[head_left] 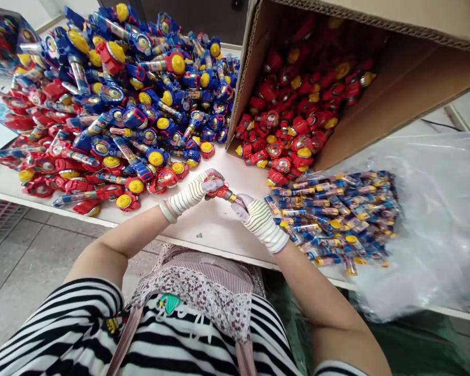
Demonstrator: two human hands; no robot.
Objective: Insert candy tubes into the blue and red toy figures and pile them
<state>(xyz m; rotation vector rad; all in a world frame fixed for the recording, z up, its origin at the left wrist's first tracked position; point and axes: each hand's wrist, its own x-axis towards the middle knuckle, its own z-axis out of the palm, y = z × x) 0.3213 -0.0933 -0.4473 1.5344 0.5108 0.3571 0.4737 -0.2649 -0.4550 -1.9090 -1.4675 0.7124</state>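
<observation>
My left hand (191,194), in a striped glove, is closed around a red plastic toy piece (220,192) above the table's front part. My right hand (260,219), gloved alike, pinches a small printed tube (235,199) with a yellow end. The tube's yellow end meets the red piece; whether it sits fully inside I cannot tell. To the right of my right hand lies a spread of similar clear tubes (337,209) with blue and yellow ends. Left of my left hand is a large heap of red and blue toys (141,115) with tubes attached.
A tipped cardboard box (376,120) opens toward me, with many red toy pieces (293,130) inside and spilling out. A clear plastic bag (434,219) covers the table's right side. A dark scrap (199,235) lies near the white table's (219,237) front edge.
</observation>
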